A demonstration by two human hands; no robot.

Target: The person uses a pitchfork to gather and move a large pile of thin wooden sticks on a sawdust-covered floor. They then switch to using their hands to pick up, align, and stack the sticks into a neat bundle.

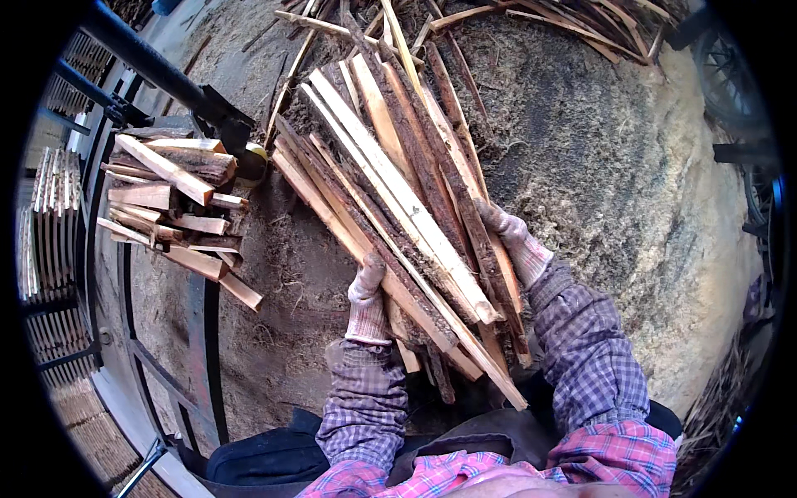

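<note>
A large bundle of long split wood strips (398, 199), some pale and some with dark bark, slants from the upper middle down toward my lap. My left hand (367, 284), in a soiled pale glove, grips the bundle's left side with the thumb lying on top. On the right side my right hand (505, 226), gloved alike, is closed against the outer strips. The fingers of both hands are mostly hidden under the wood. The strips' near ends are uneven, and one pale strip reaches farthest toward me.
At the left, shorter wood pieces (170, 207) are stacked on a dark metal frame (207, 357). A dark metal bar (158, 62) crosses the upper left. More loose strips (581, 29) lie on the sawdust-strewn ground (589, 158) at the far side. A spoked wheel (722, 70) stands at the right.
</note>
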